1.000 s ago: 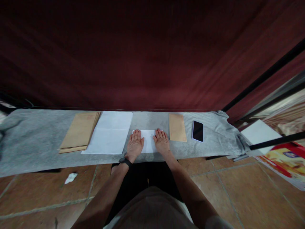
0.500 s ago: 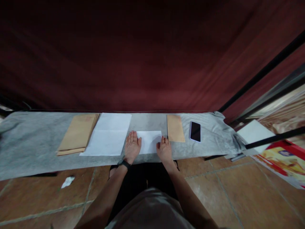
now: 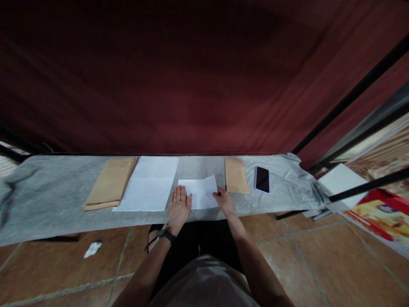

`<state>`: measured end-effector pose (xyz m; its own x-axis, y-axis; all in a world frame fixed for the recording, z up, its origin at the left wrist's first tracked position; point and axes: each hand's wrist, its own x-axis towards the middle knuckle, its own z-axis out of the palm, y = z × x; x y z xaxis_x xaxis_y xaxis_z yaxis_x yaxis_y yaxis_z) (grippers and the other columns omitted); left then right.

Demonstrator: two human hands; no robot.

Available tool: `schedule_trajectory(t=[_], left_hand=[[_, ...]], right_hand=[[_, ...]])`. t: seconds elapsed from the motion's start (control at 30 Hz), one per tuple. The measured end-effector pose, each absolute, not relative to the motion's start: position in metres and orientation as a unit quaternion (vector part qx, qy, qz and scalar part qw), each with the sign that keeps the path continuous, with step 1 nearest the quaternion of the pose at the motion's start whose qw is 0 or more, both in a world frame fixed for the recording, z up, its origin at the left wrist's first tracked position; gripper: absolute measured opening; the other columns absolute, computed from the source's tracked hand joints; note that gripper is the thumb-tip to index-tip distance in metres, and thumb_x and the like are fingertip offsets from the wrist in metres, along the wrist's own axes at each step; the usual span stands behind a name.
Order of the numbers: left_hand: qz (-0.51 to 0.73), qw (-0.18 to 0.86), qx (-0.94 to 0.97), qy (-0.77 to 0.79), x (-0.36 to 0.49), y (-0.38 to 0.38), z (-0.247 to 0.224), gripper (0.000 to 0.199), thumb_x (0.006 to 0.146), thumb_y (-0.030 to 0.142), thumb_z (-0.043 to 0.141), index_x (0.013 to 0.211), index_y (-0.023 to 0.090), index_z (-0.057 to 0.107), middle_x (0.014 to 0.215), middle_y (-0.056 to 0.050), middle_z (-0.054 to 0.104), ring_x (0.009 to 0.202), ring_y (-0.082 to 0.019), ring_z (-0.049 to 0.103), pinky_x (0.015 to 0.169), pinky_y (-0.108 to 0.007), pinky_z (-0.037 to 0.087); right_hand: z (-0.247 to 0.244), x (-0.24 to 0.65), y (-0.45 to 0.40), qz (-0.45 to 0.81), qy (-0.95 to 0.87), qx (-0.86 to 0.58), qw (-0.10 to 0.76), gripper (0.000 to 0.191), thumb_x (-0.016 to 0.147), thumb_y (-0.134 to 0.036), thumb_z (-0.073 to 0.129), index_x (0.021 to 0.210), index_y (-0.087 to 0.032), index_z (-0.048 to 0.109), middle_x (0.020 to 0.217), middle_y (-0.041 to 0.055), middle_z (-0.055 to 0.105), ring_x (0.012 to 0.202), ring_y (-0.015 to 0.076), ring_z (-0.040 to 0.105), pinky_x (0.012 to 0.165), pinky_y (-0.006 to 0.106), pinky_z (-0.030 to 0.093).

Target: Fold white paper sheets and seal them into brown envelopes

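A folded sheet of white paper (image 3: 202,192) lies in front of me, its right part lifted a little along a crease. My left hand (image 3: 180,205) rests flat on its left end, fingers stretched out. My right hand (image 3: 223,199) pinches the paper's right edge between thumb and fingers. To the left are larger white sheets (image 3: 148,183) with a crease across the middle. A single brown envelope (image 3: 236,175) lies just beyond my right hand.
A stack of brown envelopes (image 3: 110,182) sits left of the white sheets. A phone (image 3: 262,179) lies at the right. Grey cloth (image 3: 64,183) covers the narrow table, with a dark red curtain (image 3: 191,85) behind it. A red box (image 3: 381,213) stands at far right.
My right hand has gone from lying flat to gripping the paper's right edge, which is now raised and tilted. My left hand stays flat on the paper.
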<state>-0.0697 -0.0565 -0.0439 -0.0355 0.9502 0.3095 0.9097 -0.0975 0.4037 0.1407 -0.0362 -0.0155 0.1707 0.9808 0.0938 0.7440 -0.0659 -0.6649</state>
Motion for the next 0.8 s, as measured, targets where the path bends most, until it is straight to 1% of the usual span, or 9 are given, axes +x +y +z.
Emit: schedule_trajectory(t=[0.07, 0.13, 0.27, 0.37, 0.43, 0.53, 0.63, 0.7, 0.8], left_hand=[[0.286, 0.06, 0.686, 0.667, -0.072, -0.055, -0.041, 0.063, 0.101, 0.044, 0.031, 0.153, 0.007, 0.036, 0.159, -0.02, 0.036, 0.149, -0.031, 0.032, 0.121, -0.054, 0.028], [0.314, 0.085, 0.672, 0.665, -0.074, -0.054, -0.039, 0.064, 0.102, 0.045, 0.031, 0.153, 0.007, 0.034, 0.161, -0.02, 0.031, 0.151, -0.03, 0.028, 0.122, -0.051, 0.028], [0.359, 0.126, 0.637, 0.67, -0.077, -0.057, -0.038, 0.062, 0.103, 0.045, 0.028, 0.155, 0.011, 0.032, 0.164, -0.015, 0.027, 0.152, -0.025, 0.025, 0.124, -0.045, 0.025], [0.402, 0.139, 0.614, 0.665, -0.082, -0.061, -0.037, 0.059, 0.104, 0.045, 0.025, 0.154, 0.017, 0.033, 0.162, -0.012, 0.033, 0.151, -0.022, 0.028, 0.124, -0.044, 0.026], [0.433, 0.149, 0.594, 0.662, -0.087, -0.064, -0.035, 0.057, 0.104, 0.045, 0.024, 0.153, 0.019, 0.037, 0.16, -0.011, 0.037, 0.149, -0.022, 0.032, 0.123, -0.044, 0.029], [0.471, 0.182, 0.552, 0.664, -0.097, -0.067, -0.032, 0.055, 0.104, 0.047, 0.024, 0.146, 0.02, 0.046, 0.153, -0.011, 0.049, 0.142, -0.021, 0.044, 0.119, -0.042, 0.036], [0.479, 0.228, 0.534, 0.658, -0.105, -0.07, -0.029, 0.055, 0.104, 0.05, 0.026, 0.137, 0.019, 0.056, 0.14, -0.012, 0.061, 0.132, -0.022, 0.056, 0.114, -0.043, 0.043], [0.46, 0.25, 0.558, 0.644, -0.107, -0.072, -0.028, 0.055, 0.103, 0.052, 0.029, 0.132, 0.018, 0.06, 0.135, -0.011, 0.065, 0.128, -0.023, 0.059, 0.113, -0.044, 0.044], [0.398, 0.258, 0.65, 0.594, -0.104, -0.075, -0.026, 0.054, 0.102, 0.053, 0.032, 0.129, 0.019, 0.064, 0.138, -0.01, 0.063, 0.132, -0.022, 0.056, 0.116, -0.043, 0.041]], right_hand=[[-0.003, 0.143, -0.033, 0.201, -0.616, -0.687, 0.329, 0.023, 0.094, -0.027, 0.047, 0.09, -0.019, 0.069, 0.075, 0.0012, 0.073, 0.07, 0.0175, 0.069, 0.061, 0.024, 0.051], [0.015, 0.144, -0.031, 0.192, -0.614, -0.675, 0.361, 0.029, 0.098, -0.029, 0.042, 0.103, -0.017, 0.068, 0.086, 0.0041, 0.075, 0.079, 0.0182, 0.07, 0.067, 0.025, 0.053], [0.051, 0.143, -0.04, 0.124, -0.661, -0.592, 0.444, 0.034, 0.103, -0.032, 0.038, 0.118, -0.018, 0.065, 0.109, 0.0094, 0.073, 0.102, 0.0215, 0.068, 0.088, 0.032, 0.054], [0.058, 0.137, -0.058, 0.082, -0.758, -0.513, 0.394, 0.035, 0.103, -0.024, 0.036, 0.123, -0.022, 0.065, 0.122, 0.0077, 0.07, 0.119, 0.0199, 0.062, 0.105, 0.037, 0.048], [0.048, 0.133, -0.073, 0.071, -0.82, -0.457, 0.338, 0.033, 0.102, -0.02, 0.04, 0.121, -0.025, 0.067, 0.123, 0.0047, 0.07, 0.12, 0.0182, 0.061, 0.109, 0.037, 0.047], [0.022, 0.127, -0.095, 0.059, -0.856, -0.427, 0.284, 0.03, 0.098, -0.013, 0.048, 0.115, -0.025, 0.069, 0.122, 0.0047, 0.071, 0.118, 0.0178, 0.063, 0.112, 0.038, 0.045], [-0.003, 0.126, -0.11, 0.076, -0.869, -0.416, 0.256, 0.03, 0.094, -0.009, 0.053, 0.113, -0.025, 0.068, 0.12, 0.0056, 0.071, 0.116, 0.0187, 0.064, 0.11, 0.038, 0.048], [-0.014, 0.128, -0.115, 0.101, -0.871, -0.412, 0.247, 0.034, 0.091, -0.007, 0.053, 0.117, -0.024, 0.067, 0.122, 0.0056, 0.07, 0.118, 0.0186, 0.063, 0.109, 0.037, 0.048], [-0.022, 0.13, -0.119, 0.124, -0.875, -0.401, 0.24, 0.045, 0.087, -0.004, 0.053, 0.127, -0.023, 0.064, 0.132, 0.006, 0.066, 0.126, 0.0187, 0.058, 0.113, 0.039, 0.044]])
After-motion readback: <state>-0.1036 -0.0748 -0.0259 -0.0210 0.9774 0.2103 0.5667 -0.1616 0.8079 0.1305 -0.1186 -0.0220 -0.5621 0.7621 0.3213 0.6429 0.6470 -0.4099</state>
